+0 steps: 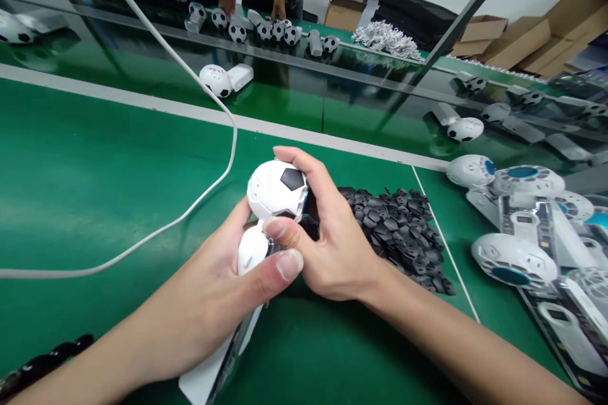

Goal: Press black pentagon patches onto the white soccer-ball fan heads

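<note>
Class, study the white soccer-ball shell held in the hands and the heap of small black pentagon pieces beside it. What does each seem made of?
The white soccer-ball shell looks like moulded plastic: smooth, faintly glossy, with clean seams. The small black pentagon pieces look matte, possibly rubber or soft plastic; the look alone leaves it open.

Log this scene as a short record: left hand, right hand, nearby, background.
Left hand: wraps a white rounded piece under the ball.
Right hand: grips a white football-patterned shell with a black patch.
Nearby: pile of black patches on the green mat.
Background: a co-worker's hand among small football-patterned balls.
</note>
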Tool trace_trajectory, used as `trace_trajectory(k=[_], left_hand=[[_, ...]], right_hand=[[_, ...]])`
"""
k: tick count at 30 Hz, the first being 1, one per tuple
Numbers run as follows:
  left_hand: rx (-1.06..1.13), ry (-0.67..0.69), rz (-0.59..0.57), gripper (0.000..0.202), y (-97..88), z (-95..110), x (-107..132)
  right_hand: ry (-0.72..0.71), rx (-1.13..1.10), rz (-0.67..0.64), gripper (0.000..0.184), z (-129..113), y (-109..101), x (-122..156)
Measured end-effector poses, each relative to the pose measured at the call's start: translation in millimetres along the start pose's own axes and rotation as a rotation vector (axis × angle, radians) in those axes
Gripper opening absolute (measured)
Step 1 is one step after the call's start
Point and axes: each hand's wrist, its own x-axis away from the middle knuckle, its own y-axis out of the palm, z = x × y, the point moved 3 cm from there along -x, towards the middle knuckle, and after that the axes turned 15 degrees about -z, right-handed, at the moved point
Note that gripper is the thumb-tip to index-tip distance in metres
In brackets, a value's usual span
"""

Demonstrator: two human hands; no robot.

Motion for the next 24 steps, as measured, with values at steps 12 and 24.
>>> trace_trajectory(k=[12,24], left_hand=[[-0.128,0.119,0.097,0.049,13.8,-3,-4],[-0.057,0.049,-0.010,0.068,-0.5,3,-2]], right_hand=[[0.012,-0.095,0.178,0.050,1,18,1],[-0.141,-0.001,0.088,0.046,-20,4,-2]])
